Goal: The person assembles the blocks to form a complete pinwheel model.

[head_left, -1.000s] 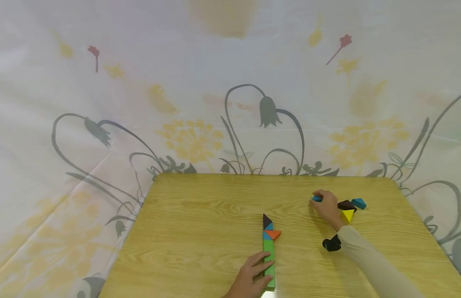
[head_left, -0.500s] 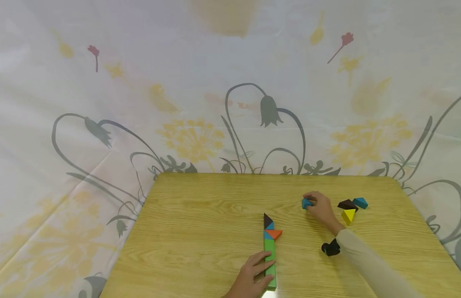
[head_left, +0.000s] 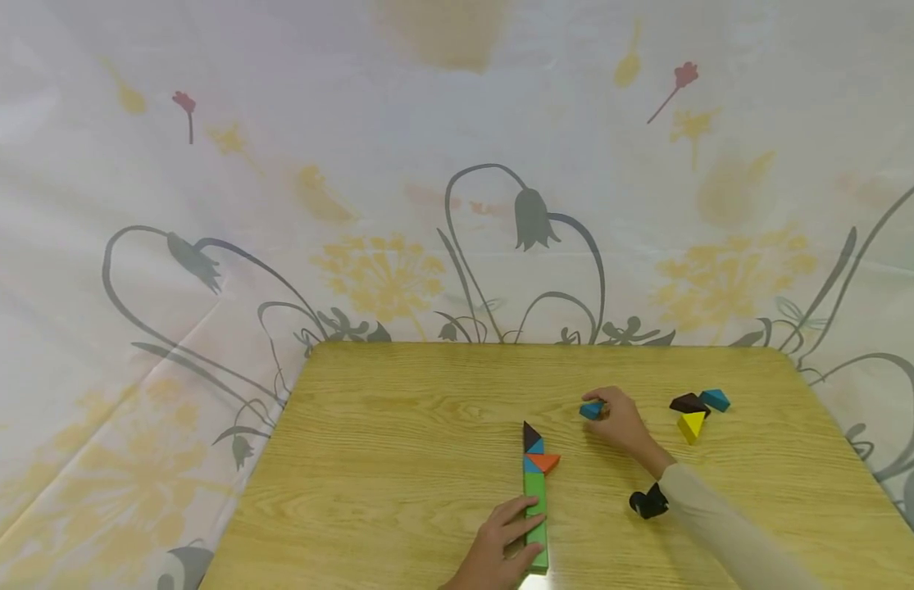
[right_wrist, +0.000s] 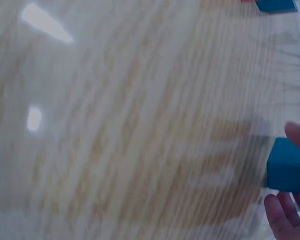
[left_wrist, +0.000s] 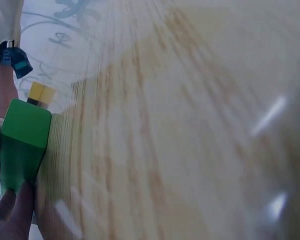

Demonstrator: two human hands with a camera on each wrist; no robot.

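My left hand (head_left: 497, 545) grips the long green block (head_left: 534, 489) on the table, fingers across it. In the left wrist view, fingers lie on both sides of the green block (left_wrist: 26, 130). Beyond its far end, a dark triangular block (head_left: 530, 437), small blue triangles and an orange triangular block (head_left: 548, 463) continue the row. My right hand (head_left: 619, 419) pinches a blue block (head_left: 592, 410) between thumb and fingers, to the right of the row's tip. The right wrist view shows this blue block (right_wrist: 286, 166) close over the table, with a thumb above and fingers below.
At the table's (head_left: 383, 426) back right lie a dark brown block (head_left: 688, 403), a blue block (head_left: 715, 399) and a yellow triangular block (head_left: 690, 426). A black wrist device (head_left: 649, 501) sits at my right sleeve. Behind the table hangs a flower-patterned sheet (head_left: 397, 164).
My right hand has carried the blue block left and slightly nearer, away from the loose blocks. The left hand has stayed on the green block.
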